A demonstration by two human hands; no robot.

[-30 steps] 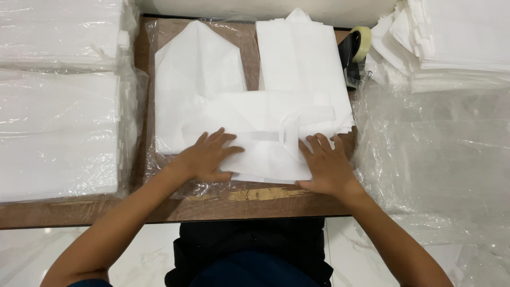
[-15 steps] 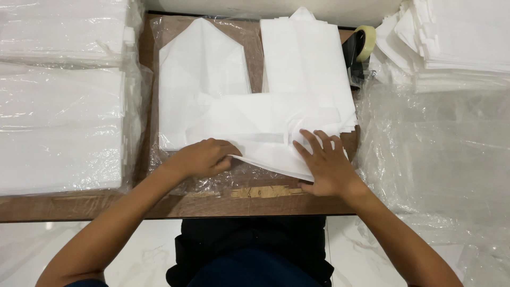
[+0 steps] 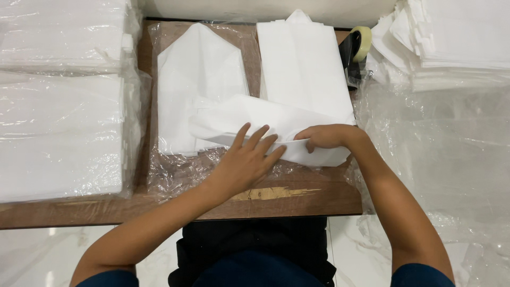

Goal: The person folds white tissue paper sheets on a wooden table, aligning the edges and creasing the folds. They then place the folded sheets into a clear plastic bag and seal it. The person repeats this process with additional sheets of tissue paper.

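Left hand [image 3: 245, 162] lies flat, fingers spread, grip open, pressing the near edge of the folded white fabric piece [image 3: 271, 127] at the centre of the wooden worktop [image 3: 297, 199]. Right hand [image 3: 325, 139], grip curled closed, pinches the fabric's near right fold. Tape roll [image 3: 360, 43] stands far right.

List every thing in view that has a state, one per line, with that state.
Left hand: open, flat on the white folded piece.
Right hand: curled, gripping the piece's upper fold.
White folded piece: partly folded, lying across two flat stacks.
Tape roll: upright at the table edge.
Plastic-wrapped stacks: wrapped.
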